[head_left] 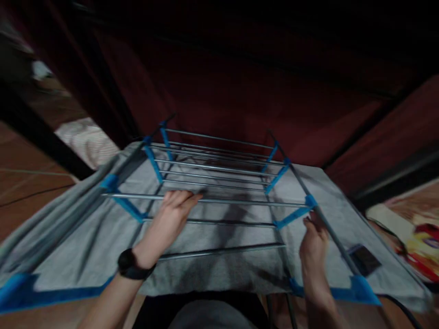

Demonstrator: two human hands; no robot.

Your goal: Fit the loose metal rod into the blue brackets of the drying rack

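Observation:
A metal rack of grey tubes with blue plastic connectors lies across a cloth-covered table. My left hand point(174, 208), with a black watch point(132, 265) on its wrist, has its fingers wrapped over a long crossbar point(240, 201) of the rack. My right hand point(313, 242) is by the right side, just below the blue connector point(310, 201) where that crossbar ends. Its fingers are curled together, and blur hides what is in them. Below the crossbar run another rod point(233, 223) and a thicker tube point(222, 251). Several more rods span the far part of the rack.
Grey cloth point(343, 219) covers the table. A dark flat object point(364, 259) lies at the right. Beyond the right edge is a colourful packet point(425, 249). A dark red curtain point(240, 91) hangs behind, and pale fabric point(87, 141) lies at the left.

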